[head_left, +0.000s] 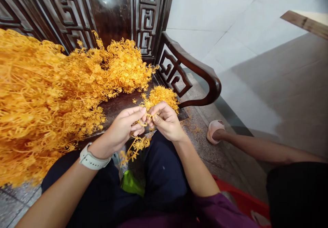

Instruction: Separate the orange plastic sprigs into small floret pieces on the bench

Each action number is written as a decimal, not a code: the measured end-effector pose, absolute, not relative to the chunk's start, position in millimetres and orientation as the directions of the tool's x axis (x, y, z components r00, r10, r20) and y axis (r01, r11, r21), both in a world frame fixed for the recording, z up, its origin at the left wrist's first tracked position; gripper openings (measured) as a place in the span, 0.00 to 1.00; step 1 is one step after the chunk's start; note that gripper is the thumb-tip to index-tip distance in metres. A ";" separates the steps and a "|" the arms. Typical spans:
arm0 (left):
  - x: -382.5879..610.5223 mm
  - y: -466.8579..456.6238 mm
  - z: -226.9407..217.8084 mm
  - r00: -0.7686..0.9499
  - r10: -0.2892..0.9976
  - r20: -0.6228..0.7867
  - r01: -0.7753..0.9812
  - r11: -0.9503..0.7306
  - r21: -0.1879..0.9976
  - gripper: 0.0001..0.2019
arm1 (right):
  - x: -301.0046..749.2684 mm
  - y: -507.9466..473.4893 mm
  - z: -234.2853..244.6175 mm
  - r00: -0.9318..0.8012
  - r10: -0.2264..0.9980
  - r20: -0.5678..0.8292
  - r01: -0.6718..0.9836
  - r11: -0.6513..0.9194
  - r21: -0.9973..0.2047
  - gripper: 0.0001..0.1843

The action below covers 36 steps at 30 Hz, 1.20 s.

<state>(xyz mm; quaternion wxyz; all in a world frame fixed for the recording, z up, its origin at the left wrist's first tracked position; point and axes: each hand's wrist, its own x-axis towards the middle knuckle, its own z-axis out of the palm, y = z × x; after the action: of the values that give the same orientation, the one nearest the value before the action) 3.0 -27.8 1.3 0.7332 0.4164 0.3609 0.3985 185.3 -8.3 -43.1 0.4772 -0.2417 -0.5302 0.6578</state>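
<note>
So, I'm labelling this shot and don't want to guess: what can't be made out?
All in the head view:
- Large yellow pile: its left end is cut off by the left edge.
- Yellow sprig: the pinched parts are hidden by fingers of the left hand and right hand.
- Green item: partly hidden by the thighs; unclear what it is.
- Another person's leg: most of their body lies beyond the right edge.
</note>
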 end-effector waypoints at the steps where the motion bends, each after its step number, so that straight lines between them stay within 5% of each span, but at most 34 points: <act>1: 2.0 -28.3 2.2 0.419 0.892 -0.171 -0.228 0.286 0.931 0.15 | 186.0 -8.9 -41.5 -0.437 0.883 0.169 -0.366 -0.003 -0.931 0.16; 4: -2.5 -29.1 3.8 0.371 0.928 -0.028 0.092 -0.007 0.996 0.16 | 188.0 -8.7 -36.6 -0.481 0.870 0.109 -0.395 -0.105 -0.913 0.20; 7: -5.5 -29.7 4.4 0.357 0.931 0.078 0.320 -0.200 0.926 0.16 | 187.9 -6.6 -35.0 -0.491 0.871 0.030 -0.423 -0.208 -0.882 0.25; 11: -5.4 -30.7 3.5 0.382 0.915 0.131 0.411 -0.295 0.863 0.14 | 185.9 -5.0 -37.4 -0.454 0.883 -0.115 -0.336 -0.289 -0.896 0.20; 17: -5.4 -31.4 1.0 0.364 0.924 0.119 0.417 -0.277 0.866 0.17 | 186.8 -5.2 -34.2 -0.444 0.890 -0.104 -0.347 -0.278 -0.896 0.19; 28: -9.2 -26.4 -0.1 0.355 0.919 0.170 0.541 -0.351 0.765 0.18 | 187.0 -5.5 -37.1 -0.399 0.917 0.011 -0.330 -0.132 -0.935 0.22; 36: -6.8 -25.7 -1.2 0.319 0.944 0.086 0.547 -0.257 0.797 0.19 | 182.3 -8.7 -36.6 -0.192 0.929 0.317 -0.120 0.298 -0.947 0.13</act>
<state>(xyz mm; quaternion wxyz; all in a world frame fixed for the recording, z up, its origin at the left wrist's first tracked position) -6.8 -25.7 -1.2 0.3404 0.7372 0.5056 0.2917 182.3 -8.7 -36.6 0.5387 -0.3377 -0.5990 0.4869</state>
